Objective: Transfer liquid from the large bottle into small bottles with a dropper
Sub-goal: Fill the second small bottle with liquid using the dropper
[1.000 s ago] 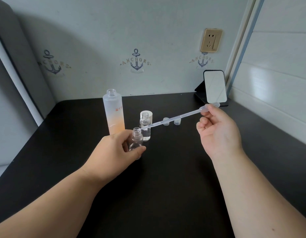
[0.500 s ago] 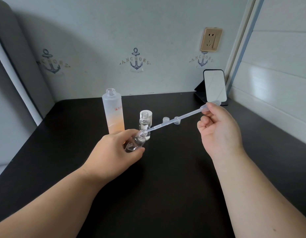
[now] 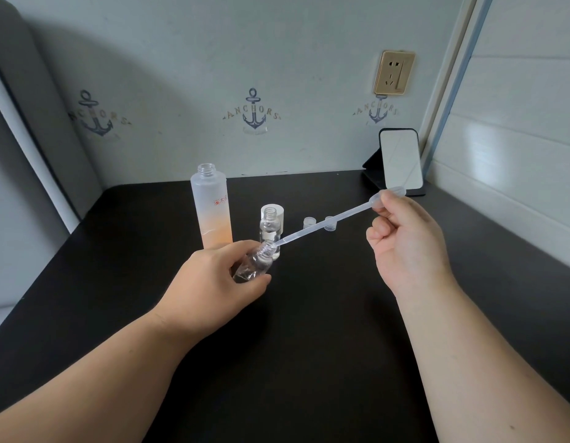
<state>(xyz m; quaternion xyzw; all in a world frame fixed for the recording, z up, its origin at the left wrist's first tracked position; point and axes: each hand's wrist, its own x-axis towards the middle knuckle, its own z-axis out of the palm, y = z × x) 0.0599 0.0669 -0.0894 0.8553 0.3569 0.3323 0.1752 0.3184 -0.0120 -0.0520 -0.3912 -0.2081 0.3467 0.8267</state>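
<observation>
My left hand (image 3: 213, 279) grips a small clear bottle (image 3: 253, 265), tilted with its open mouth toward the right. My right hand (image 3: 405, 241) pinches the bulb end of a long clear plastic dropper (image 3: 328, 223); its tip sits in the mouth of the tilted bottle. The large frosted bottle (image 3: 211, 209), orange in its lower half and uncapped, stands upright just behind my left hand. A second small clear bottle (image 3: 269, 233) stands open to its right, partly behind the held one.
A white cap (image 3: 278, 211) stands behind the second small bottle. Two small clear caps (image 3: 309, 222) lie on the black table (image 3: 309, 314) further right. A small mirror on a black stand (image 3: 400, 161) leans at the back right corner. Walls close the back and right sides.
The small bottle in my left hand has tilted from upright toward the right, and the dropper tip has gone into its mouth. My right hand has lifted slightly.
</observation>
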